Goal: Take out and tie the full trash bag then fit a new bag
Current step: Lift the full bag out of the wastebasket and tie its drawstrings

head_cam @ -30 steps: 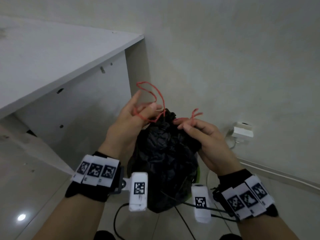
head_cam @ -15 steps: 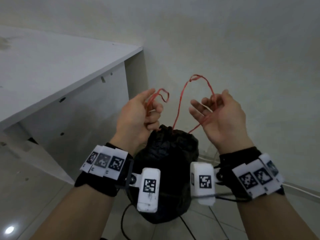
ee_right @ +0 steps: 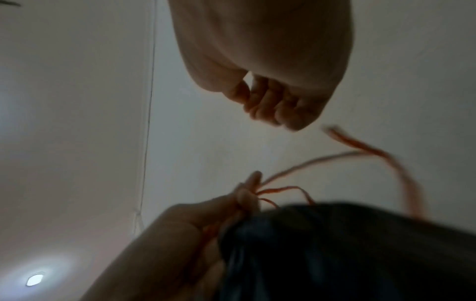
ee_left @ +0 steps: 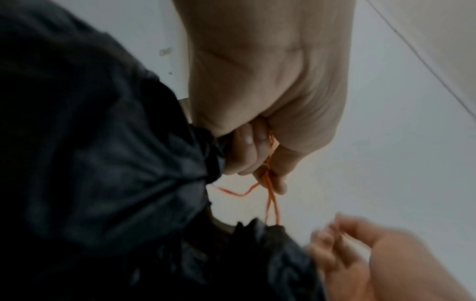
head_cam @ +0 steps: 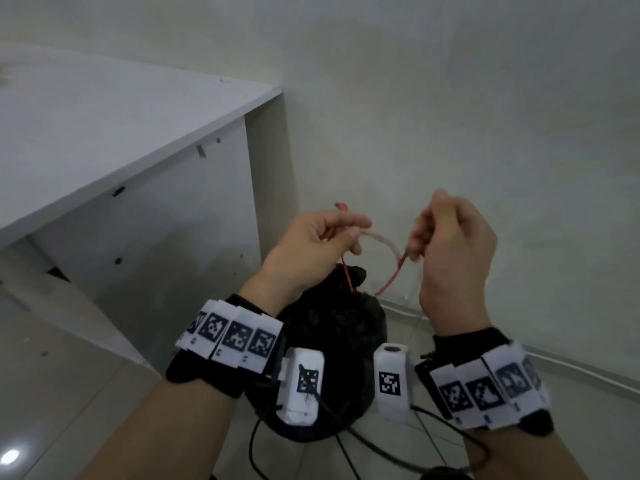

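Note:
A full black trash bag (head_cam: 332, 341) stands on the floor between my wrists, its neck gathered shut. Its red drawstring (head_cam: 389, 282) rises from the neck to both hands. My left hand (head_cam: 322, 237) hovers just above the neck and pinches the drawstring (ee_left: 269, 189) between thumb and fingers (ee_left: 247, 154). My right hand (head_cam: 450, 244) is level with it to the right, fingers curled, with a strand running to its fingertips. In the right wrist view the curled fingers (ee_right: 278, 106) are blurred, with a loop of drawstring (ee_right: 386, 158) beside them above the bag (ee_right: 335, 254).
A white desk (head_cam: 104, 133) with a side panel stands close on the left. A plain wall is right behind the bag. Black cables (head_cam: 381, 452) trail over the tiled floor under my wrists, and a thin white cable runs along the wall base at right.
Both hands have turned from palms-up to knuckles-up and dropped toward the bag. The tall red loops are gone; a short strand now spans between the hands.

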Action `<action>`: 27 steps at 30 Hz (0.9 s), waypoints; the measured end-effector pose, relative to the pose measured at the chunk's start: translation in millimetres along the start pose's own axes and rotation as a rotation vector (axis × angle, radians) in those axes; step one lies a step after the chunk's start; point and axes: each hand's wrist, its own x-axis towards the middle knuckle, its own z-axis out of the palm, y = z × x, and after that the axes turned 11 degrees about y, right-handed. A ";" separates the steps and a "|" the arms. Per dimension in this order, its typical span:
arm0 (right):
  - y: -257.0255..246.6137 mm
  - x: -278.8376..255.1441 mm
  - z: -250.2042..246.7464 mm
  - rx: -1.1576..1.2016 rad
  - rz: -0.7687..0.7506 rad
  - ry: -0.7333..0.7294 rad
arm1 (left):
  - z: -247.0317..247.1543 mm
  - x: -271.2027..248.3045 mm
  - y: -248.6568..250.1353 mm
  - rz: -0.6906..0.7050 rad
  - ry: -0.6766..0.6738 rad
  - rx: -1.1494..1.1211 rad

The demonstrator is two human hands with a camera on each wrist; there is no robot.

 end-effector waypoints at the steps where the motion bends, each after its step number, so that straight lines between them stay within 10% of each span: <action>1: 6.8 -3.7 -4.8 -0.078 0.025 0.042 | -2.5 -0.6 6.0 0.020 0.010 -0.016; 6: 22.0 -29.8 7.5 -0.059 0.626 -0.125 | -7.6 -3.6 39.6 0.155 -0.038 -0.150; 11: 15.4 -2.5 22.5 -0.102 0.424 -0.278 | -17.3 -12.3 60.8 0.151 -0.178 -0.206; 20: -84.9 32.7 -17.6 0.607 0.487 -0.492 | -37.1 19.9 16.5 -0.050 0.142 -0.037; 27: -74.5 12.0 13.6 0.184 0.349 -0.617 | -18.3 10.6 21.4 -0.037 -0.003 -0.112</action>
